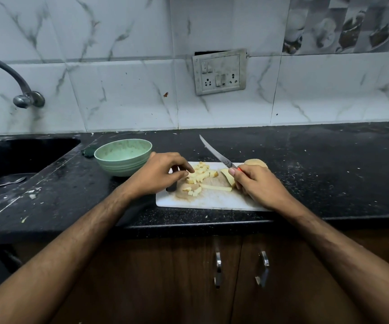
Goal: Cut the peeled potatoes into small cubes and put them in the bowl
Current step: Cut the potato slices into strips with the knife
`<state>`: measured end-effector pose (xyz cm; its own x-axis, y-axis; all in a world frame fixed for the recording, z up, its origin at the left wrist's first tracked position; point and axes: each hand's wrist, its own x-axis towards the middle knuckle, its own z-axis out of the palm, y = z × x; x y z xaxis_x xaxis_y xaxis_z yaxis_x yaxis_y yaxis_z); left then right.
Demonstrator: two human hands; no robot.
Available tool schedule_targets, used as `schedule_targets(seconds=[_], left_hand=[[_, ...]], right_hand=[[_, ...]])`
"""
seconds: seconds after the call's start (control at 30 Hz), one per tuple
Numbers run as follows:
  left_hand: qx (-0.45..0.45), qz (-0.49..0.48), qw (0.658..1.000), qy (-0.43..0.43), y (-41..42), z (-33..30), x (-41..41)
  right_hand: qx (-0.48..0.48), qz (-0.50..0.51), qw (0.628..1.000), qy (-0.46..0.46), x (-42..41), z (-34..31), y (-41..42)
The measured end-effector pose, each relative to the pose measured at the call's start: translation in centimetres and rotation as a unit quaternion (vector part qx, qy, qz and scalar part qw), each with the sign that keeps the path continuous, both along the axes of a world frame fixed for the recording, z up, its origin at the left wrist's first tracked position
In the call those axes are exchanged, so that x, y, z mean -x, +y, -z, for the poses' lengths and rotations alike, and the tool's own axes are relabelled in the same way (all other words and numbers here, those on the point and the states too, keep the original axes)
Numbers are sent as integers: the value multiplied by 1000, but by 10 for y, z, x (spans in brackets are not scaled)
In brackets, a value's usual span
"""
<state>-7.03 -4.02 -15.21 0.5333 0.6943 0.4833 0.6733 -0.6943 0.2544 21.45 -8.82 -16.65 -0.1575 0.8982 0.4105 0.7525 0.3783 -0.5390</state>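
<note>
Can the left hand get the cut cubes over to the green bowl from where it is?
Probably yes. The left hand already rests on the potato cubes, and the green bowl stands just left of the cutting board with nothing between them.

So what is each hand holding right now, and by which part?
The right hand grips the knife by its handle, blade pointing up and away. The left hand holds nothing; its fingertips touch the potato cubes.
</note>
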Motion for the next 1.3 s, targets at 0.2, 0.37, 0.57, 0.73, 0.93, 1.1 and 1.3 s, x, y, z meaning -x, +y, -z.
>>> schedule_targets(seconds=[0.2,0.37,0.57,0.73,0.93,1.1,1.3], left_hand=[[25,4,991,130,-14,13,-5],[21,-7,990,141,1,14,-26],[-29,23,992,119,12,16,-28],[-54,45,991,114,14,14,-36],[-75,25,989,127,13,10,-49],[-98,13,983,154,13,9,-55],[-113,-11,977,179,14,7,-61]], right_hand=[[17,-8,1000,-4,0,-2,2],[18,-12,1000,-1,0,-2,2],[22,-15,1000,-3,-2,-1,3],[18,-11,1000,3,-1,-1,3],[21,-11,1000,21,-2,1,5],[21,-7,999,31,-2,3,6],[28,-18,998,53,-2,3,7]])
